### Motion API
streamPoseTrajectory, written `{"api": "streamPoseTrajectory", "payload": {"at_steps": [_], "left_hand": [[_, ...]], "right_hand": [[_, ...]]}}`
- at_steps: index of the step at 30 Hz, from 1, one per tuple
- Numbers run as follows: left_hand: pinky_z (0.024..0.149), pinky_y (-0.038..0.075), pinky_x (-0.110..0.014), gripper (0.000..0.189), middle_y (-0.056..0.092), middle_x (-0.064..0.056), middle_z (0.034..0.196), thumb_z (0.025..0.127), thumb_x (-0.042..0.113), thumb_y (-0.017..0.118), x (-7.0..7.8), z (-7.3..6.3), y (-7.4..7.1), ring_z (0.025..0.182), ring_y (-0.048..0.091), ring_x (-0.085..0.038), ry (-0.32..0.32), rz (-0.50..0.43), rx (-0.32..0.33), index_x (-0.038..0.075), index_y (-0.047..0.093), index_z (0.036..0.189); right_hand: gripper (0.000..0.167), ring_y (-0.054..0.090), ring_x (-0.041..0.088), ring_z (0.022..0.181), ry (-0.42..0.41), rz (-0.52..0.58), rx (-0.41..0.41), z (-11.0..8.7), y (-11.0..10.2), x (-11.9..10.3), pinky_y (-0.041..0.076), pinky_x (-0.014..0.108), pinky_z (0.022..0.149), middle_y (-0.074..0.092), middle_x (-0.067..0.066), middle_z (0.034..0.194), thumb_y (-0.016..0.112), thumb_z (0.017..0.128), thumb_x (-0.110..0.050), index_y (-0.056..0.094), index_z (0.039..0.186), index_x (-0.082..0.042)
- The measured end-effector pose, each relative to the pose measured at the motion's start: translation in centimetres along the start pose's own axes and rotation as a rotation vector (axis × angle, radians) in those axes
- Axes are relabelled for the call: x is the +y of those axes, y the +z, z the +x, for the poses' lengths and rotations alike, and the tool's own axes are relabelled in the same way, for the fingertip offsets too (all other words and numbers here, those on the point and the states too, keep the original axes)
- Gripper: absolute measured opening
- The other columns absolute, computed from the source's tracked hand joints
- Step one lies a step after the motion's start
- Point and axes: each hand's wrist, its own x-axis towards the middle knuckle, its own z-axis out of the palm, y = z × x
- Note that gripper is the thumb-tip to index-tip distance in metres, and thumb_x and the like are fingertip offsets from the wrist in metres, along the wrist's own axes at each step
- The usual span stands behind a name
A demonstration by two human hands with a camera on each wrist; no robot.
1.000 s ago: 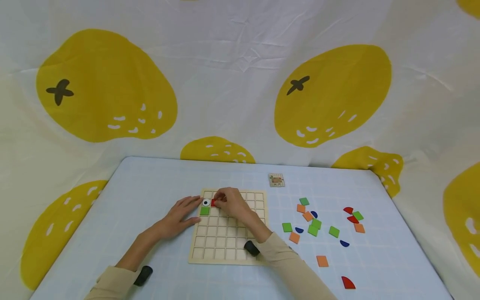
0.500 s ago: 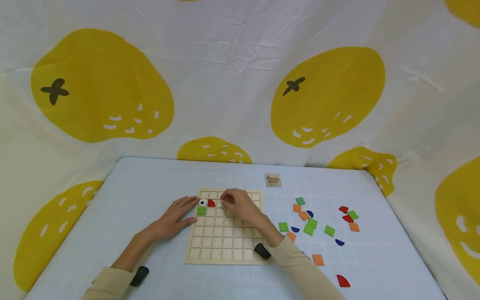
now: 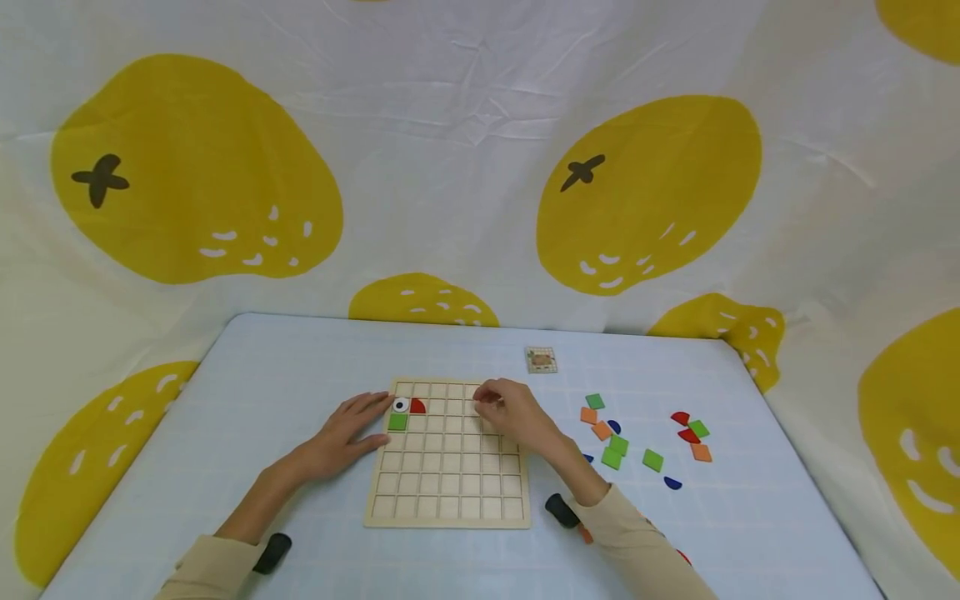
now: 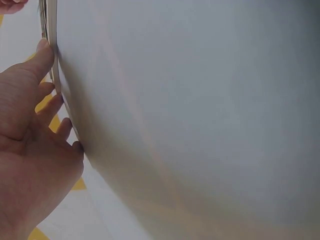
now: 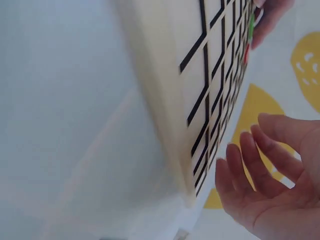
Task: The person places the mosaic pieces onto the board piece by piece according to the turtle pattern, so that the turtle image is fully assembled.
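Observation:
A pale wooden grid board (image 3: 448, 483) lies on the table. At its upper left are a white tile with a black dot (image 3: 401, 405), a red quarter-circle piece (image 3: 417, 407) and a green square tile (image 3: 397, 422). My left hand (image 3: 339, 440) touches the board's left edge with its fingertips and thumb, which the left wrist view shows against the rim. Over the upper right of the board hovers my right hand (image 3: 519, 417). In the right wrist view its fingers (image 5: 257, 165) are loosely bent, apart from the board, and hold nothing.
Right of the board lie several loose pieces: green squares (image 3: 653, 460), orange squares (image 3: 701, 452), blue half-circles (image 3: 672, 483) and red quarter-circles (image 3: 688, 436). The right sleeve (image 3: 637, 542) hides some. A small printed card (image 3: 541, 360) lies behind the board. A lemon-patterned cloth hangs behind the table.
My right hand has let go of the red quarter-circle piece, which now lies beside the dotted tile, and has moved right across the board. My left hand has stayed at the left edge.

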Motion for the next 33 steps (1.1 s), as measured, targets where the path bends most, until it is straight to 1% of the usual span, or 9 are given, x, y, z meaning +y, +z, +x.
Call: {"api": "streamPoseTrajectory", "payload": {"at_steps": [5, 8, 11, 16, 20, 24, 29, 33], "left_hand": [[0.114, 0.023, -0.072, 0.063, 0.037, -0.022, 0.16, 0.104, 0.028, 0.064, -0.1, 0.0, 0.0, 0.148, 0.024, -0.05, -0.002, -0.002, -0.001, 0.002, 0.041, 0.157], [0.114, 0.023, -0.072, 0.063, 0.037, -0.021, 0.161, 0.104, 0.029, 0.064, -0.1, 0.0, 0.0, 0.148, 0.023, -0.05, -0.003, -0.004, 0.0, 0.003, 0.041, 0.157], [0.114, 0.023, -0.072, 0.064, 0.037, -0.02, 0.161, 0.104, 0.03, 0.063, -0.2, 0.0, 0.0, 0.148, 0.023, -0.049, -0.001, -0.002, 0.0, 0.004, 0.04, 0.157], [0.114, 0.023, -0.072, 0.064, 0.037, -0.02, 0.161, 0.104, 0.03, 0.063, -0.2, 0.0, 0.0, 0.148, 0.023, -0.049, 0.0, -0.003, 0.0, 0.004, 0.04, 0.157], [0.114, 0.023, -0.073, 0.064, 0.037, -0.021, 0.16, 0.103, 0.029, 0.064, -0.2, 0.1, 0.0, 0.147, 0.024, -0.05, 0.003, -0.004, 0.0, 0.003, 0.041, 0.157], [0.114, 0.022, -0.072, 0.064, 0.037, -0.022, 0.16, 0.103, 0.026, 0.065, -0.3, 0.2, 0.1, 0.147, 0.024, -0.05, 0.014, -0.006, 0.0, 0.001, 0.041, 0.156], [0.115, 0.021, -0.071, 0.065, 0.038, -0.022, 0.159, 0.102, 0.026, 0.066, -0.6, 0.3, 0.1, 0.147, 0.024, -0.05, 0.019, -0.002, -0.003, 0.001, 0.041, 0.156], [0.115, 0.021, -0.07, 0.065, 0.039, -0.023, 0.159, 0.102, 0.025, 0.067, -0.6, 0.3, 0.1, 0.146, 0.025, -0.049, 0.021, -0.002, -0.003, 0.001, 0.041, 0.156]], "right_hand": [[0.015, 0.067, 0.026, 0.102, 0.029, -0.025, 0.03, -1.2, -0.9, 0.8, 0.056, 0.042, 0.09, 0.07, 0.01, 0.108, 0.068, 0.099, -0.006, 0.071, 0.112, 0.002], [0.016, 0.067, 0.026, 0.103, 0.038, -0.038, 0.034, -2.0, -1.5, 1.3, 0.055, 0.045, 0.092, 0.07, 0.009, 0.108, 0.069, 0.099, -0.007, 0.071, 0.113, 0.001], [0.016, 0.067, 0.028, 0.105, 0.036, -0.046, 0.04, -2.8, -2.1, 1.8, 0.054, 0.048, 0.094, 0.071, 0.01, 0.109, 0.068, 0.099, -0.006, 0.071, 0.113, 0.001], [0.018, 0.067, 0.029, 0.107, 0.024, -0.081, 0.046, -4.2, -3.1, 2.4, 0.054, 0.048, 0.096, 0.071, 0.01, 0.111, 0.069, 0.099, -0.007, 0.07, 0.115, 0.0], [0.021, 0.066, 0.031, 0.111, 0.038, -0.095, 0.04, -5.4, -3.9, 2.9, 0.053, 0.05, 0.097, 0.07, 0.009, 0.116, 0.07, 0.098, -0.009, 0.07, 0.118, 0.0], [0.023, 0.065, 0.032, 0.113, 0.087, -0.12, 0.027, -6.7, -4.6, 3.4, 0.053, 0.051, 0.098, 0.069, 0.008, 0.117, 0.073, 0.096, -0.009, 0.071, 0.118, -0.003], [0.024, 0.064, 0.029, 0.112, 0.123, -0.17, 0.01, -8.2, -5.4, 4.0, 0.053, 0.05, 0.097, 0.071, 0.006, 0.116, 0.077, 0.093, -0.009, 0.073, 0.117, -0.005], [0.025, 0.062, 0.028, 0.107, 0.134, -0.169, -0.003, -9.3, -5.9, 4.5, 0.053, 0.047, 0.094, 0.07, 0.006, 0.114, 0.078, 0.092, -0.009, 0.073, 0.116, -0.005]]}}
